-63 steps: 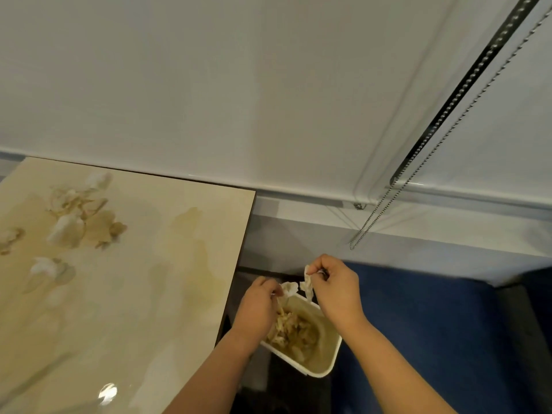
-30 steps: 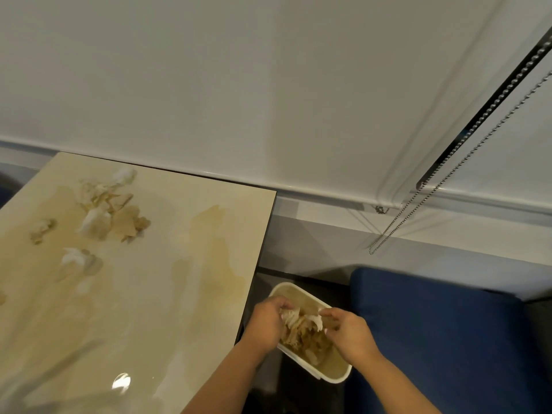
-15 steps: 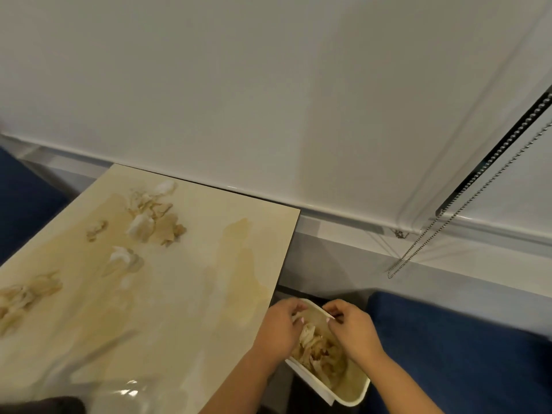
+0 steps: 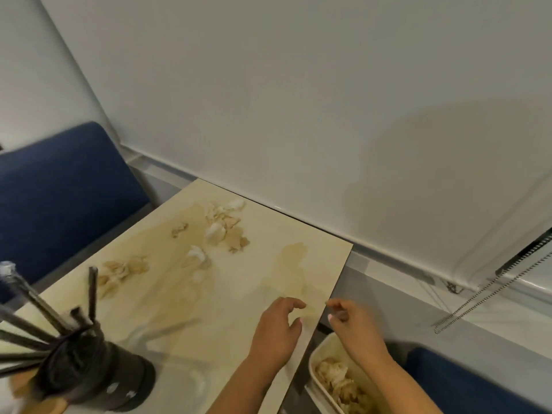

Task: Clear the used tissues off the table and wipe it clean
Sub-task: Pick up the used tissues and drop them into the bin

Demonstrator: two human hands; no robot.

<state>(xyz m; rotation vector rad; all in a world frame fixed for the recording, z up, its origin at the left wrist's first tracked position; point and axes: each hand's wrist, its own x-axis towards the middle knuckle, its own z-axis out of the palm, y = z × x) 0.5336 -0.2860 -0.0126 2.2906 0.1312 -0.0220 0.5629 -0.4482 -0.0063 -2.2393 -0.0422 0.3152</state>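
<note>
Both hands have come up out of the bin [image 4: 321,355] since half a second ago. The left hand [image 4: 277,330] now hovers over the table [image 4: 268,279] near its right edge, fingers loosely curled and holding nothing. The right hand [image 4: 355,327] hangs above the bin, loosely curled and blurred, also holding nothing. Used tissues [image 4: 222,224] lie scattered on the far side of the table; more fill the bin. A dark cup of sticks [image 4: 86,369] stands at near left.
</note>
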